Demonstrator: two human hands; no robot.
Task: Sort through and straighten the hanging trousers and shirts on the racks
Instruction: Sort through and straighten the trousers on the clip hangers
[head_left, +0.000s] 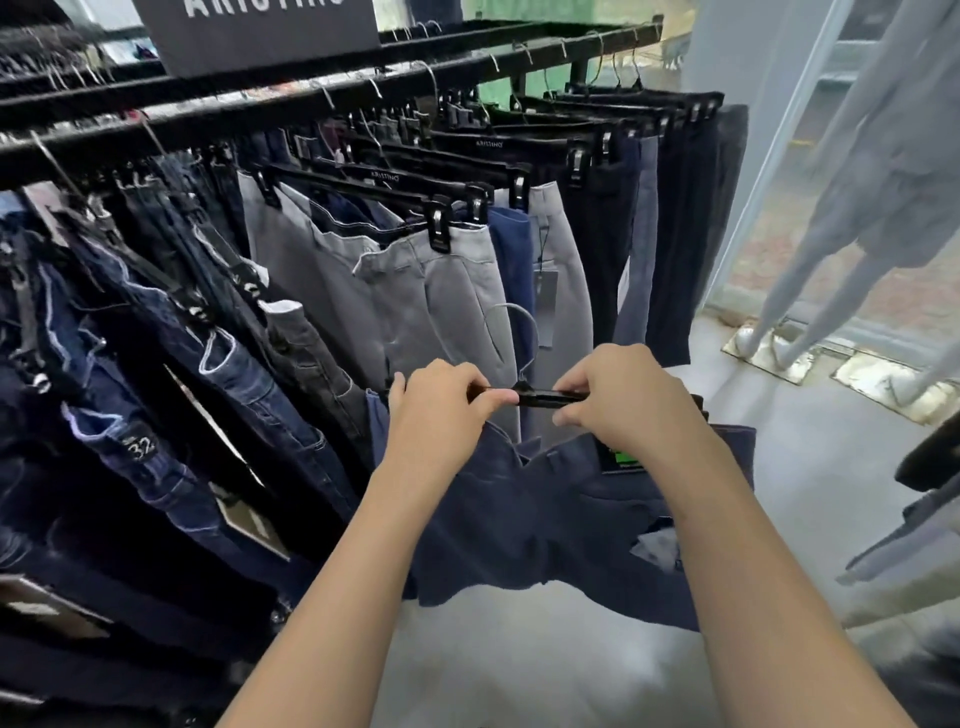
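Head view: one camera, looking down at both hands.
Left hand (441, 402): fingers curled round the left end of a black clip hanger (545, 397).
Right hand (618, 400): pinches the hanger's right part.
Hanger: off the rack, held level between the hands.
Navy trousers (550, 514): hang under the hanger, waist sagging in the middle.
Rack rail (311, 101): carries grey trousers (441, 301) and, to the left, dark jeans (156, 374).
Mannequin (857, 218): stands at right.

ARISTINO stood in white on the black hangers (384, 179) and, its top cut off, on the dark sign (260, 36). A jeans label (141, 448) read 32.
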